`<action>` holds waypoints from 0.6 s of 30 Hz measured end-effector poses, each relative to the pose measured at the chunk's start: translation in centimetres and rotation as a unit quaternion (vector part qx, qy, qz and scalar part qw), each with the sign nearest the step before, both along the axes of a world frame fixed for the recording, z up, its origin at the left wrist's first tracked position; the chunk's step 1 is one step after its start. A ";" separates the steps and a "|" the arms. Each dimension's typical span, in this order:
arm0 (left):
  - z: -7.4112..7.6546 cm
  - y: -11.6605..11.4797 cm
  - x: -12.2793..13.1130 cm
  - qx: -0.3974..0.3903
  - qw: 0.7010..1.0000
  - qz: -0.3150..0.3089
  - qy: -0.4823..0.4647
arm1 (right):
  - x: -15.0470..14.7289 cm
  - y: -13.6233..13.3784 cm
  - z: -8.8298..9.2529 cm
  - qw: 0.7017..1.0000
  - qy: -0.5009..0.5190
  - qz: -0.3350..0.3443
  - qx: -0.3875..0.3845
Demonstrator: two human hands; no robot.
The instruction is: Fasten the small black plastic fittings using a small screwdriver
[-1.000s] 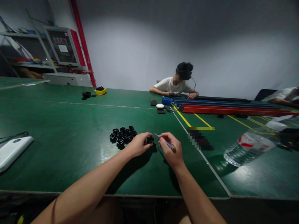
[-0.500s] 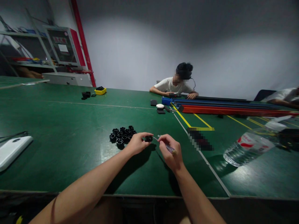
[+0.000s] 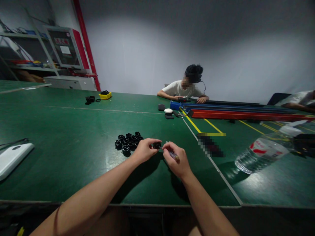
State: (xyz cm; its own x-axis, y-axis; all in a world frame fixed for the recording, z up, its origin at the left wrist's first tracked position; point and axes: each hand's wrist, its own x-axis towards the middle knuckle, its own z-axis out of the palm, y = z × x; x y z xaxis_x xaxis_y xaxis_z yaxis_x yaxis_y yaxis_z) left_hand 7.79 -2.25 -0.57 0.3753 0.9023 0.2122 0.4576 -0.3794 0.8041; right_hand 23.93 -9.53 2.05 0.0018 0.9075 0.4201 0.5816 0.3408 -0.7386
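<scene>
My left hand (image 3: 144,150) pinches a small black plastic part (image 3: 157,145) just above the green table (image 3: 61,131). My right hand (image 3: 175,160) is closed on a thin tool (image 3: 173,155) with a metal tip and a brownish end, its tip against the black part. A pile of several similar black parts (image 3: 128,142) lies just left of my left hand.
A clear water bottle (image 3: 264,150) lies on its side at the right. A white device (image 3: 12,158) sits at the left edge. Long red and blue rails (image 3: 246,113) lie at the far side, where another person (image 3: 187,87) works. A yellow tray (image 3: 105,95) stands far left.
My right hand has moved left, bringing the tool's tip onto the black part. My left hand has kept the part almost still.
</scene>
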 end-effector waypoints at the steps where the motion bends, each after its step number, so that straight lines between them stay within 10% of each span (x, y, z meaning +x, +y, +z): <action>1: 0.0 0.0 0.0 0.006 1.000 -0.001 0.000 | 0.0 0.0 0.0 1.000 -0.001 0.000 -0.001; 18: 0.3 0.0 -0.1 0.052 0.998 -0.003 0.021 | -0.1 0.2 -0.3 1.000 0.003 0.021 -0.002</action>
